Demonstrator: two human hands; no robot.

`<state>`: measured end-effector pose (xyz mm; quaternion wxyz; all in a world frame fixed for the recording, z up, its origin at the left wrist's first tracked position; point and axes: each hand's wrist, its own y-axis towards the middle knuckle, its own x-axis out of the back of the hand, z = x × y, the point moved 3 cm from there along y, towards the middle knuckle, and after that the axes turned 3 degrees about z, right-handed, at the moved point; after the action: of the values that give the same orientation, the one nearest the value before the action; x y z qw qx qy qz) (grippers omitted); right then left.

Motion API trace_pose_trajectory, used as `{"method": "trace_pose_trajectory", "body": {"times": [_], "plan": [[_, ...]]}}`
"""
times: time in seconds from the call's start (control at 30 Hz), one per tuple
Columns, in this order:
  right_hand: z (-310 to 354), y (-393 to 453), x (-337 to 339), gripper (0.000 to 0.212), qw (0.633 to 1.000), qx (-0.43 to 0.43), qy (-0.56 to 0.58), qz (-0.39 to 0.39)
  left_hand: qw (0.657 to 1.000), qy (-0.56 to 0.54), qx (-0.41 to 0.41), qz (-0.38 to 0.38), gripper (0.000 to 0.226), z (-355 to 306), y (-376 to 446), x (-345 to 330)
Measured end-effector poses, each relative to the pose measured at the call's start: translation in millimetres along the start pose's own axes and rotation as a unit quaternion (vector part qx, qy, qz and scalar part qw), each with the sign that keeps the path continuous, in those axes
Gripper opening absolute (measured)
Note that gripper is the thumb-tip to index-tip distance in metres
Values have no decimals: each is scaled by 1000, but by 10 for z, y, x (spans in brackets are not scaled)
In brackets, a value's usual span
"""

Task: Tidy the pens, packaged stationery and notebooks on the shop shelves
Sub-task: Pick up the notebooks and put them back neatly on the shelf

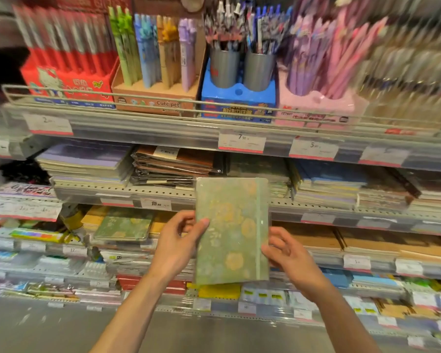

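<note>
Tiered grey metal shop shelves [163, 192] fill your view, price tags along every edge: boxed pens stand in the top row, among them a red cardboard display box of pens [69, 70] at left and a blue plastic stand with two grey cups [237, 80] at centre, while flat stacks of notebooks lie on the tiers below. In front of the middle tiers you hold up a pale green, flower-printed notebook in clear wrap [232, 230], upright, its long axis vertical and its cover facing you. It sits squarely between your two hands, neither one nearer than the other. Your left hand [178, 243] grips the notebook's left edge, thumb curled over the cover. Your right hand [288, 253] touches the lower right edge beside the elastic band; its fingers look loosely bent, though whether they truly clasp the book is hard to tell from here. A matching green floral notebook [124, 225] lies flat on the lower shelf, down and to your left, probably where this one belongs, on your left hand's side.
</note>
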<state>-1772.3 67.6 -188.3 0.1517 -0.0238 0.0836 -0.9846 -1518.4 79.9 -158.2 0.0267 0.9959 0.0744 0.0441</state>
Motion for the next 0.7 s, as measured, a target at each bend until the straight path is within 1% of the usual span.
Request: {"method": "trace_pose_trajectory", "body": {"times": [0.1,0.23,0.33,0.4,0.43,0.53,0.6,0.67,0.7], "plan": [[131,-38,160,28,999,-2,16,-49,999,-11,25,25,17,-196,129,-213],[268,-6,305,26,992,3,37,-119,998,7,47,48,19,-368,300,-441],[352,63,376,25,985,10,38,-166,991,-12,68,113,18,-418,404,-515],[403,115,404,28,981,8,39,-188,990,-29,64,124,19,-438,420,-509],[416,153,416,29,980,4,45,-193,990,-38,64,121,25,-439,410,-497],[475,277,412,34,977,0,63,-204,989,-39,58,128,52,-402,329,-450],[529,360,393,33,973,2,78,-219,988,-50,49,136,63,-374,278,-407],[584,453,365,32,968,4,95,-234,986,-47,36,153,71,-394,241,-394],[620,489,351,30,965,4,99,-245,987,-41,27,155,72,-413,242,-399]]}}
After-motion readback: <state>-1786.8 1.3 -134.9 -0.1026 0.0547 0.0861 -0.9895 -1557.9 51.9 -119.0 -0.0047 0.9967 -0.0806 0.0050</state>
